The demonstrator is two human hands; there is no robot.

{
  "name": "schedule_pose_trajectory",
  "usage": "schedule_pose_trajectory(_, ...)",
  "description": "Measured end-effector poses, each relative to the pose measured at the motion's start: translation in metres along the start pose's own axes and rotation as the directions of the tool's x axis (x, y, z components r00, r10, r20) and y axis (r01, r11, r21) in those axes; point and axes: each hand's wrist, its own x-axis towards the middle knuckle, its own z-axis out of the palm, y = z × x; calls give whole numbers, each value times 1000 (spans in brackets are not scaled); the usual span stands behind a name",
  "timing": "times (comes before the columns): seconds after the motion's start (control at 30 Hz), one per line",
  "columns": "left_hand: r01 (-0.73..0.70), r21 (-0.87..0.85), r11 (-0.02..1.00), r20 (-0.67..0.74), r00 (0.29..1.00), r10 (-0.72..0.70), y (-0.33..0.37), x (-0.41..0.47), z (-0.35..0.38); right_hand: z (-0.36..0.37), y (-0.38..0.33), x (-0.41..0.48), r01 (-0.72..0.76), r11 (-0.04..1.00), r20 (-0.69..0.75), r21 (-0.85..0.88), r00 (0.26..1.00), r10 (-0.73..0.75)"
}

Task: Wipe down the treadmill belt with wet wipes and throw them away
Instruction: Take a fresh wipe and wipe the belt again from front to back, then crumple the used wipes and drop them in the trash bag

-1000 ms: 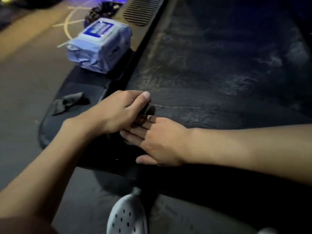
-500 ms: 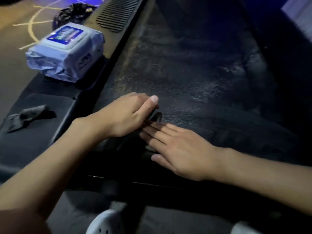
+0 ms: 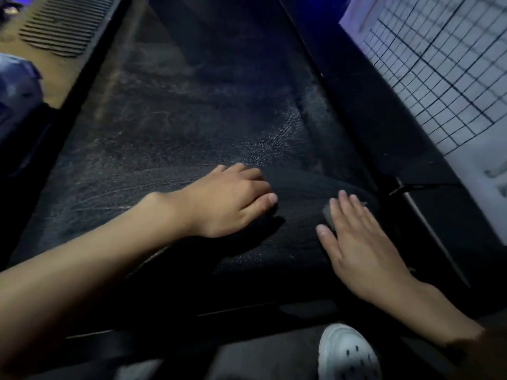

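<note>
The dark treadmill belt (image 3: pixel 192 127) fills the middle of the view, streaked with pale dust and wet marks. My right hand (image 3: pixel 359 242) lies flat near the belt's right edge, its straight fingers pressing a grey, dirtied wet wipe (image 3: pixel 327 213) onto the belt; only a corner of the wipe shows past the fingertips. My left hand (image 3: pixel 233 201) rests on the belt to the left of it, fingers bent with the tips on the surface, and nothing shows in its grasp. The two hands are apart.
A blurred bluish pack of wet wipes (image 3: pixel 16 97) sits on the left side rail, at the frame's edge. Ribbed tread (image 3: pixel 63 26) runs along that rail further up. A wire grid panel (image 3: pixel 439 78) stands beyond the right rail (image 3: pixel 384 138). A white perforated shoe (image 3: pixel 348 352) is below the belt's end.
My right hand has slid the wipe to the right across the belt, away from my left hand. The view has swung right, and the wipe pack is now at the left edge.
</note>
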Motion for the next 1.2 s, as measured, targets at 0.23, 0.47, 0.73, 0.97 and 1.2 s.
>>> schedule_pose_trajectory(0.23,39,-327,944,-144,985,-90,-18,-18,4,-11,-84,42,525,834,57,171,840,-540)
schedule_pose_trajectory(0.47,269,-337,902,-372,842,-390,-40,-94,-50,-39,-178,93,741,613,-179,274,665,-725)
schedule_pose_trajectory(0.73,547,-423,723,-566,463,-682,-35,-214,-88,-44,-241,87,812,561,110,-162,580,-807)
schedule_pose_trajectory(0.97,855,-202,477,-458,348,-818,-55,-260,-80,-39,-271,79,914,405,40,-33,406,-913)
schedule_pose_trajectory(1.2,925,-262,274,-127,249,-960,-55,-291,-81,-84,-348,79,901,295,-335,317,397,-854)
